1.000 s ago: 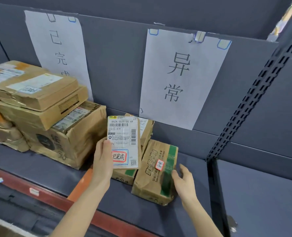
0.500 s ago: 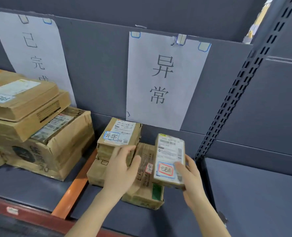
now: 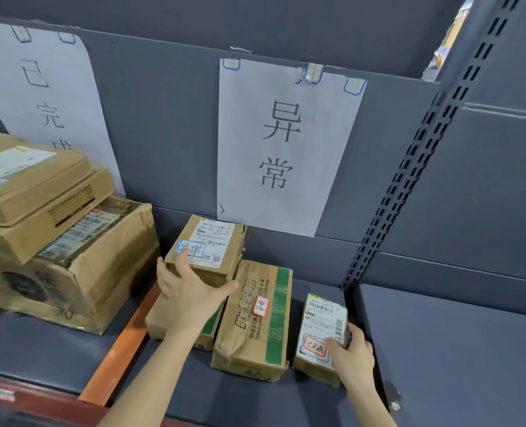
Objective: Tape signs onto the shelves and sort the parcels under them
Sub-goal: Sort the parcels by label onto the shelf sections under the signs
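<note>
Right hand (image 3: pixel 349 354) grip clamped on small labelled parcel (image 3: pixel 321 331), lower right of centre, resting on shelf (image 3: pixel 440 349) beside green-striped box (image 3: pixel 255 315). Left hand (image 3: pixel 191 295) grip spread, touching stacked parcel (image 3: pixel 208 248) under the sign (image 3: pixel 283 146).

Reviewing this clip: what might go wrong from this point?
1. The small parcel in the right hand carries a 已完成 sticker yet sits under the 异常 sign; left there, it is missorted.
2. The left hand presses the stacked top box, which may slide off.
</note>
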The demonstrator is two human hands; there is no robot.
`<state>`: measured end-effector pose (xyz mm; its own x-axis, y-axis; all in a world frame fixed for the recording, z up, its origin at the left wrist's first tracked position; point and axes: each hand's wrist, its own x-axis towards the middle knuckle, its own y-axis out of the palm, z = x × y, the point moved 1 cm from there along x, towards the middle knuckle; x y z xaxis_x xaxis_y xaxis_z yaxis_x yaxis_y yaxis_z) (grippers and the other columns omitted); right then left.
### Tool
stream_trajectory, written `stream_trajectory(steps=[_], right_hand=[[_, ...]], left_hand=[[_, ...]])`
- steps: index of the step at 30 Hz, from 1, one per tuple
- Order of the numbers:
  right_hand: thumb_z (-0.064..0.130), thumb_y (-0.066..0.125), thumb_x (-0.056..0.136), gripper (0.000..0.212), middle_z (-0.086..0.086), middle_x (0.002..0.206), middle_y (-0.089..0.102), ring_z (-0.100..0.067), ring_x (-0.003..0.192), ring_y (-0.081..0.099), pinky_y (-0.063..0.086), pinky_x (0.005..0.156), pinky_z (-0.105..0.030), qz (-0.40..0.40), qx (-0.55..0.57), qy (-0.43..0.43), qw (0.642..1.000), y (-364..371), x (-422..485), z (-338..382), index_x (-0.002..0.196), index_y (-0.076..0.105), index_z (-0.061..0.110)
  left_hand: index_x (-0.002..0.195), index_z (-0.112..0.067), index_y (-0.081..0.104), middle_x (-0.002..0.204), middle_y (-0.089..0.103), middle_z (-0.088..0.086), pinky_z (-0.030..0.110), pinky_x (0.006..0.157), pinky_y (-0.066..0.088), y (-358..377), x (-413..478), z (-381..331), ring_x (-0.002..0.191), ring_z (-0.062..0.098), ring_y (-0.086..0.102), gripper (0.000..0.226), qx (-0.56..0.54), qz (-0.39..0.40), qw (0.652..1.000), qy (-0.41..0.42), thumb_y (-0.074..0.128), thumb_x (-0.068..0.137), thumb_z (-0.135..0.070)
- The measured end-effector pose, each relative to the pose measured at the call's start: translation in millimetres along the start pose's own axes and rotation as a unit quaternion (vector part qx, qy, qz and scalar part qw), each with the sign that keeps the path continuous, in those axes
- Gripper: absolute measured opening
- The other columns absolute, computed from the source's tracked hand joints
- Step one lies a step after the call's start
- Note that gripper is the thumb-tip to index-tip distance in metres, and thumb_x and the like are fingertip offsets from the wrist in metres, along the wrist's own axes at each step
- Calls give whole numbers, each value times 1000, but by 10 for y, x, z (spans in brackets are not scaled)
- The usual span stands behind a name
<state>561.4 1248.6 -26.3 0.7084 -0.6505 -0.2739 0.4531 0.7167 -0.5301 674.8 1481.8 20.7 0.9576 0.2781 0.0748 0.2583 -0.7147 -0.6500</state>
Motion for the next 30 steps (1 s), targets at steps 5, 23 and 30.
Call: stream_trajectory(steps=[5,23,30], right_hand=[[15,58,88,55,-14,140,38,-32,128,27,24,102,-37,-32,-126,-71,989,-22,-91,173,139,38,13],[13,62,88,44,0,95,69,-17,78,64,48,61,-33,194,362,39,911,171,-185,904,128,46,24],[23,63,88,39,0,93,68,-21,83,60,47,66,-35,195,315,61,927,162,-120,865,124,48,25]], left_hand=[[131,-14,27,144,14,20,50,101,34,-19,-50,16,128,39,23,105,-61,-57,996,24,90,49,-29],[113,-40,34,116,43,-18,4,84,34,-23,-873,181,108,2,44,64,-144,33,970,191,78,73,-19],[103,-29,39,87,56,-19,28,68,44,-104,-901,429,83,10,59,26,-61,156,986,-23,60,88,-31]])
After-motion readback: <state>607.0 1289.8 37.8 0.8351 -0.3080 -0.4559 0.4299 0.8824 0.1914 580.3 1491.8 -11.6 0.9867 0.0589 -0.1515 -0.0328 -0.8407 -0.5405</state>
